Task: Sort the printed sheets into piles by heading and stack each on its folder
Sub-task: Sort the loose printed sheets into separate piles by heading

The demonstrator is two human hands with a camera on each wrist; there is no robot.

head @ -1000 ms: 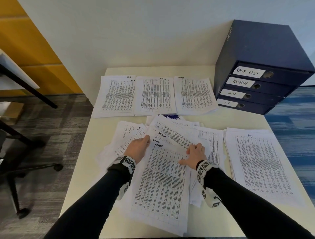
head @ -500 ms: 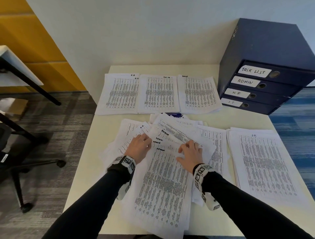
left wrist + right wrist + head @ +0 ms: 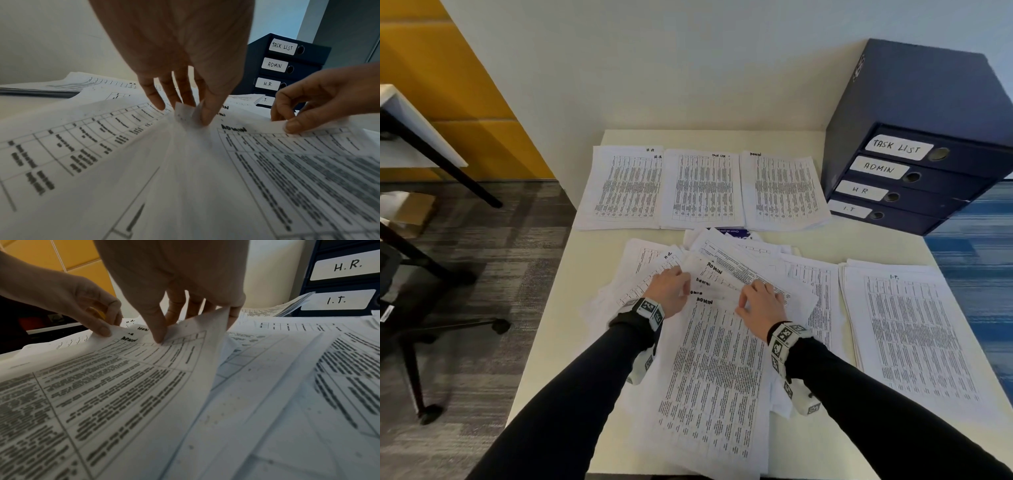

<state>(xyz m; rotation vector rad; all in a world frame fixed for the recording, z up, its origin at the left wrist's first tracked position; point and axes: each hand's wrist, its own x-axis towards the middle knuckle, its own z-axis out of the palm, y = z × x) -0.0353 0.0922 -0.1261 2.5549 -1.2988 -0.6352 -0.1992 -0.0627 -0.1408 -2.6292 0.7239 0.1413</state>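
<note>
A loose heap of printed sheets [image 3: 750, 263] lies mid-table. On it, nearest me, is a fanned set of sheets headed ADMIN [image 3: 715, 370]. My left hand [image 3: 681, 284] pinches their top left corners [image 3: 184, 112] between thumb and fingers. My right hand [image 3: 746, 301] pinches the top sheet's upper edge, with the thumb [image 3: 158, 335] on top and the fingers behind the raised right corner [image 3: 218, 316]. Sorted piles lie along the back: H.R. [image 3: 623, 188], TASK LIST [image 3: 702, 188] and ADMIN [image 3: 784, 192]. An I.T. pile [image 3: 914, 342] lies at the right.
A dark blue stack of folders [image 3: 914, 113] labelled TASK LIST, ADMIN, H.R. and I.T. stands at the back right corner. The table [image 3: 541, 359] ends close on the left, above grey carpet. An office chair base [image 3: 421, 342] and another desk [image 3: 421, 137] are further left.
My right hand has gone from lying flat on the top sheet to pinching its upper edge, and has moved slightly left. My left hand has stayed at the top left corners.
</note>
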